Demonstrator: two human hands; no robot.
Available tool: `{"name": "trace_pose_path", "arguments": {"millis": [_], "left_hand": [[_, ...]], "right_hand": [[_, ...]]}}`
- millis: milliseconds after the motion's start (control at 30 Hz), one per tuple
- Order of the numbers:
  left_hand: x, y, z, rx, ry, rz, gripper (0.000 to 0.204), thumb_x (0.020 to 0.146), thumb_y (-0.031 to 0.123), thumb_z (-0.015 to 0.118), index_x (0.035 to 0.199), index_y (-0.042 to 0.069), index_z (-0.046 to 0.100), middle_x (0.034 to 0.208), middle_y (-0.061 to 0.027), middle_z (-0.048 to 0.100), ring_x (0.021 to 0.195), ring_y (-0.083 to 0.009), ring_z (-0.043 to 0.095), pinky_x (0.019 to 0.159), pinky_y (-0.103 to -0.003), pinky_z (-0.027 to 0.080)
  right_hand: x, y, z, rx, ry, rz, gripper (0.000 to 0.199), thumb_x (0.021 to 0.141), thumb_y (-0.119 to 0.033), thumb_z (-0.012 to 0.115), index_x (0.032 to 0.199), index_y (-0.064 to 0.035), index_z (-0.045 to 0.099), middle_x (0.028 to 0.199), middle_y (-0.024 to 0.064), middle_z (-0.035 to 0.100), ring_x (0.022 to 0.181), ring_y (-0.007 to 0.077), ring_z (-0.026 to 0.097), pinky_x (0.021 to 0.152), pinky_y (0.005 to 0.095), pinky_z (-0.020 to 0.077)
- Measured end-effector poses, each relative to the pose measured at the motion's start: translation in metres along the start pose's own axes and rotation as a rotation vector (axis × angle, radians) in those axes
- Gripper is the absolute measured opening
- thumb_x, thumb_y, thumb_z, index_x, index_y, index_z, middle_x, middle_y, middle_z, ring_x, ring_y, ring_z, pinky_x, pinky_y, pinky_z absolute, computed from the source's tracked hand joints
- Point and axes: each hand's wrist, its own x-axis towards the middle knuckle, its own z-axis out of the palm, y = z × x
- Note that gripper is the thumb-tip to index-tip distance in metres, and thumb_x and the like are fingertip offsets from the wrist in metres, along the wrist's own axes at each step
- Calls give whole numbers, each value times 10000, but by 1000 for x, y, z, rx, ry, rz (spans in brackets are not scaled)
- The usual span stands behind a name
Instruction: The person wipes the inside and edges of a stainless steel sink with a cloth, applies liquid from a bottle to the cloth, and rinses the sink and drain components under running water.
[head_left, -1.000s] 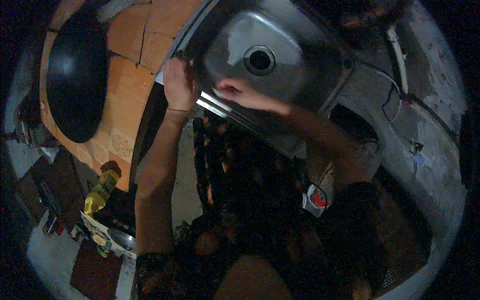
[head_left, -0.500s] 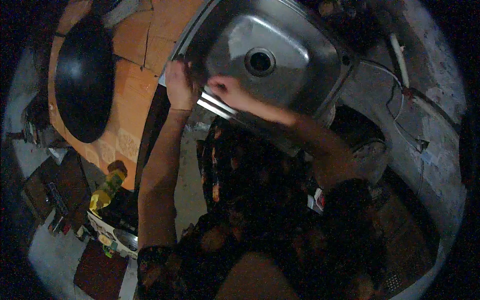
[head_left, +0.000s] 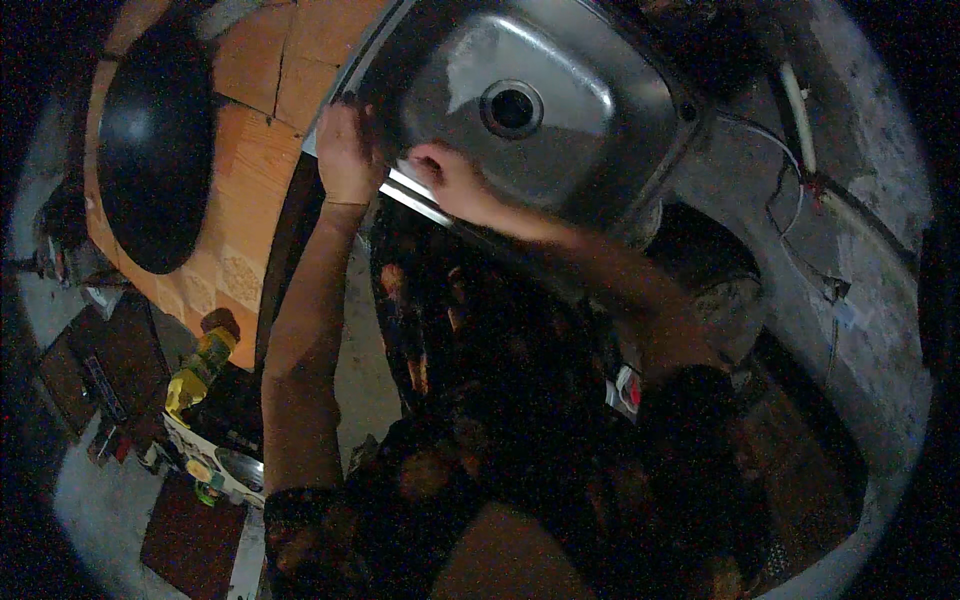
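Observation:
A stainless steel sink (head_left: 560,165) with a round drain (head_left: 512,109) lies before me, its basin partly wet and shining. My left hand (head_left: 348,155) rests over the rim's near left corner, back upward, its thumb side apart from the other fingers. Close beside it, my right hand (head_left: 450,182) is curled just over the near left inside edge of the basin. Its fingers are closed, and whatever they may hold is hidden. Between the two hands a bright strip of the metal rim (head_left: 418,197) shows.
At the left an orange-brown patterned counter (head_left: 245,170) bears a large black oval object (head_left: 158,145). Below it stand a yellow bottle (head_left: 200,370) and a pale-edged stove-like unit (head_left: 215,465). A pale pipe (head_left: 797,120) and a thin hose run along the right wall.
Both hands and the sink appear slightly farther left and up, as the whole view has shifted. My right hand stays curled at the near edge, beside my left hand.

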Motion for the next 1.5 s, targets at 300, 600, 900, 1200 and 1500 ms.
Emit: {"name": "trace_pose_path", "arguments": {"millis": [300, 600, 900, 1200, 1500], "left_hand": [[0, -1, -4, -74, -14, -31, 197, 667, -28, 504, 861, 1, 484, 809, -184, 486, 764, -381, 465, 675, -442, 388], [4, -1, -4, -65, -53, -3, 276, 637, -29, 522, 909, 10, 496, 824, -180, 488, 791, -382, 471, 703, -436, 395], [3, 18, -11, 29, 38, 52, 255, 634, -6, 536, 881, 13, 480, 818, -169, 486, 824, -376, 462, 692, -438, 387], [-6, 8, -13, 9, 35, 65, 180, 677, 10, 514, 850, 1, 466, 794, -181, 482, 789, -386, 462, 679, -449, 378], [-4, 18, -6, 45, 120, 28, 277, 624, -27, 497, 898, -2, 472, 809, -187, 482, 787, -393, 460, 691, -451, 378]], "right_hand": [[-137, 12, -240, -400, -372, 337, 217, 817, -81, 529, 1024, -18, 545, 897, 97, 590, 793, 197, 548, 724, 303, 441], [-46, 98, -126, -655, 63, 18, 246, 796, -61, 514, 1038, -23, 537, 902, 116, 583, 799, 219, 544, 733, 330, 445], [-61, 29, -50, -174, -122, 253, 278, 775, -41, 500, 1051, -29, 528, 907, 135, 577, 804, 240, 540, 742, 356, 448], [-30, 109, -261, -1064, -276, -767, 39, 703, -77, 563, 668, -65, 552, 635, 87, 522, 632, 219, 528, 590, 368, 436], [-93, 142, -189, -1902, -88, -925, 100, 641, -109, 584, 699, -27, 577, 677, 134, 551, 653, 277, 555, 592, 403, 446]]}}
